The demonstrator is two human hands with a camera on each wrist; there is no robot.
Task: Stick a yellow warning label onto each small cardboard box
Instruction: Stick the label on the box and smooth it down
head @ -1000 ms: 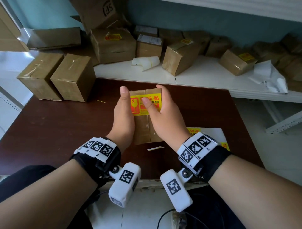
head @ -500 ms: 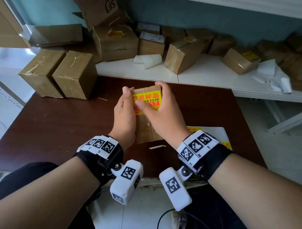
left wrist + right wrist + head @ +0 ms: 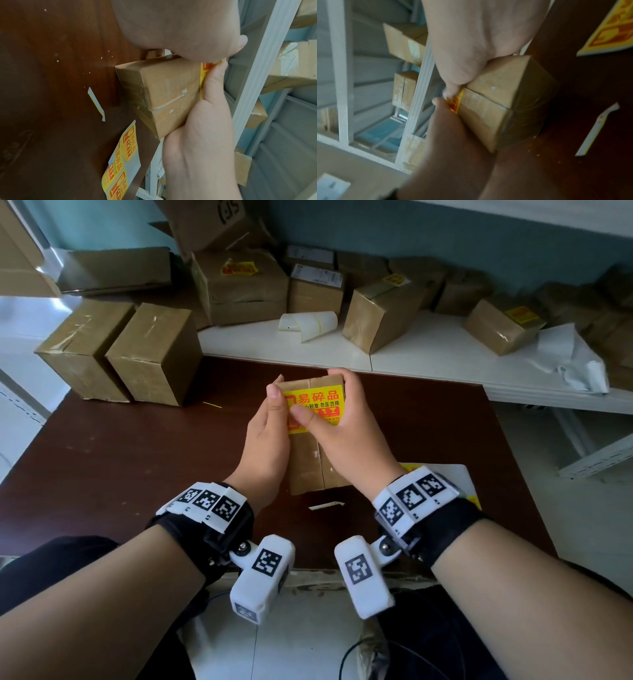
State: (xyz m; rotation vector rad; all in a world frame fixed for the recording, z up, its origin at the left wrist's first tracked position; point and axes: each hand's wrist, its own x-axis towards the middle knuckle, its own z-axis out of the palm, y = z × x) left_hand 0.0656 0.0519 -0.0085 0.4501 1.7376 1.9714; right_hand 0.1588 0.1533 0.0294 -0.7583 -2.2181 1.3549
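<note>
A small taped cardboard box (image 3: pixel 306 470) lies lengthwise on the dark brown table (image 3: pixel 137 460), between my two hands. A yellow warning label (image 3: pixel 320 400) with red print covers its far top. My left hand (image 3: pixel 267 440) grips the box's left side, its thumb at the label's left edge. My right hand (image 3: pixel 346 436) curls round the right side and far end, and its thumb presses on the label. The left wrist view shows the box (image 3: pixel 164 92) and the label's edge (image 3: pixel 203 75) under the right thumb. A sheet of spare labels (image 3: pixel 445 472) lies partly under my right wrist.
Two larger boxes (image 3: pixel 120 354) stand at the table's far left. A white shelf (image 3: pixel 428 354) behind carries several boxes, some labelled, a curl of backing paper (image 3: pixel 308 323) and crumpled paper (image 3: pixel 565 357). A thin paper strip (image 3: pixel 325 505) lies near the box.
My right thumb has slid down across the label, from its upper left to its lower middle. My left thumb has closed in onto the label's left edge. The box stays between both hands.
</note>
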